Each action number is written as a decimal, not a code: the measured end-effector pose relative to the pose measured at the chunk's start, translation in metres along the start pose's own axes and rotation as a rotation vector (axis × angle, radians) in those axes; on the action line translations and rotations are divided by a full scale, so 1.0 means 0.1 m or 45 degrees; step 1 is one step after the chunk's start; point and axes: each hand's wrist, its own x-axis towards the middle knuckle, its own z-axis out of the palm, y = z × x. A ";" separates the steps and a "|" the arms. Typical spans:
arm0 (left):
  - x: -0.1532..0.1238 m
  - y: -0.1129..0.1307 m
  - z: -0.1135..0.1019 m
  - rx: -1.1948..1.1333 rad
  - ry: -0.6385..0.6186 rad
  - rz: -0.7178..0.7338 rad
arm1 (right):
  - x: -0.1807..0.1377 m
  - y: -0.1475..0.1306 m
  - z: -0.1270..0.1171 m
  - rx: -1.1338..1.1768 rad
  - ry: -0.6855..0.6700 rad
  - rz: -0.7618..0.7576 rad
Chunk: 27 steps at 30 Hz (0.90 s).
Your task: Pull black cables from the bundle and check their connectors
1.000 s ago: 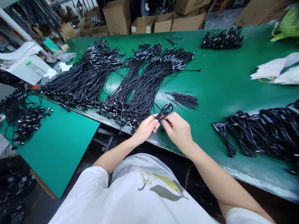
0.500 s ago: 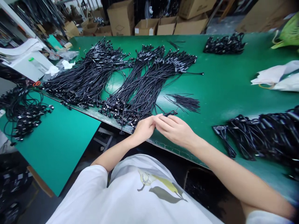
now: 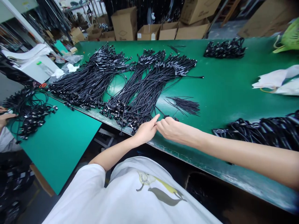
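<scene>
My left hand (image 3: 146, 131) and my right hand (image 3: 170, 128) meet at the near edge of the green table, fingertips touching. The fingers of both are closed on a black cable (image 3: 160, 110), a bit of which shows just beyond them; the rest is hidden by the hands. My left index finger points forward. Just left of my hands lie the connector ends of a big bundle of black cables (image 3: 149, 88). A small heap of thin black ties (image 3: 187, 105) rests beyond my right hand.
Another cable bundle (image 3: 91, 77) lies further left. Folded, tied cables (image 3: 263, 130) sit at right, with more (image 3: 224, 49) at the back. A co-worker's hand (image 3: 7, 117) is at the left edge, by cables (image 3: 35, 118) on a side board (image 3: 67, 137). Cardboard boxes (image 3: 149, 32) stand behind.
My right fingers have curled in from a flatter pose, and its forearm has swung up over the folded cables. My left index finger has stretched out. A co-worker's hand has appeared at left.
</scene>
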 end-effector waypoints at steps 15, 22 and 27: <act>0.28 0.03 -0.10 -0.964 -0.069 0.309 | 0.22 -0.23 0.23 1.062 0.599 1.445; 0.02 0.06 -0.22 -0.521 0.178 0.479 | 0.03 -0.10 0.21 1.462 0.613 1.431; 0.07 0.04 -0.15 -0.591 -0.019 0.096 | 0.11 -0.22 0.09 1.100 0.712 1.322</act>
